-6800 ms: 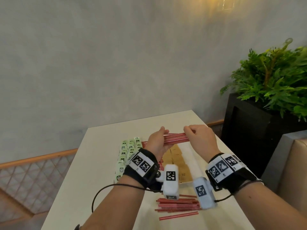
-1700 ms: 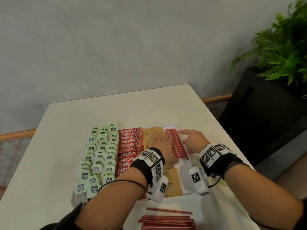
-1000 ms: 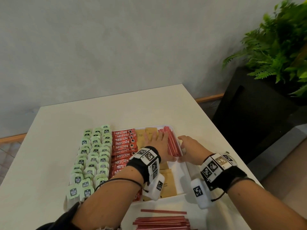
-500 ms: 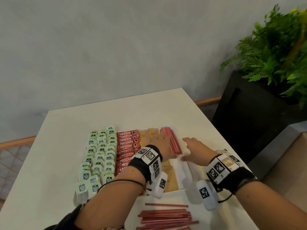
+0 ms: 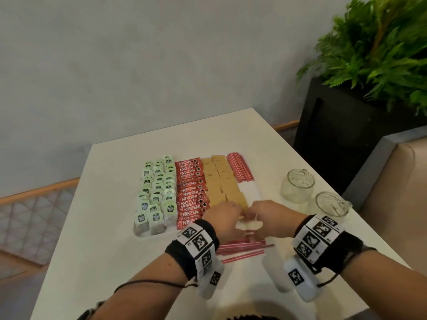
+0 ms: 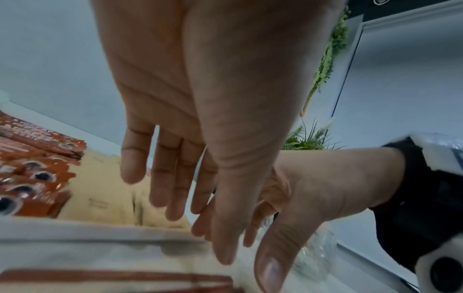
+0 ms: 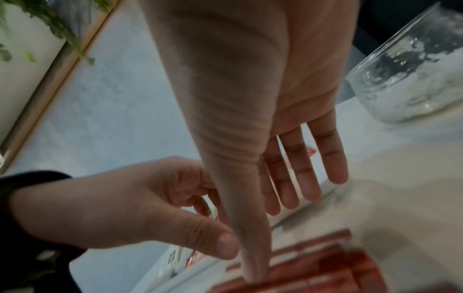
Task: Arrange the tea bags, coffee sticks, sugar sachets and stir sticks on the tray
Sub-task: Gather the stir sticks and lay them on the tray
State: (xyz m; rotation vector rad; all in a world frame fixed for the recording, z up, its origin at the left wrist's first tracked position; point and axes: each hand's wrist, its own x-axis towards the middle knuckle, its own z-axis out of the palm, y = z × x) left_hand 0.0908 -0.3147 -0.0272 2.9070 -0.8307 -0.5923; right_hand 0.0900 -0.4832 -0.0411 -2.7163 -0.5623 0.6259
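Step in hand: gathering loose stir sticks (image 5: 242, 248)

We are lowering both hands, left hand (image 5: 223, 219) and right hand (image 5: 269, 219), fingers relaxed and empty, over the bench near the tray (image 5: 250, 192); next, gripping a bundle.

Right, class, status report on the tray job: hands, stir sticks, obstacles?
Left hand and right hand open, above loose stir sticks. Sticks lie before the tray. Two glass jars stand right.

a white table (image 5: 111, 227) carries a tray (image 5: 250, 192), loose stir sticks (image 5: 242, 249) and two glass jars (image 5: 298, 184).
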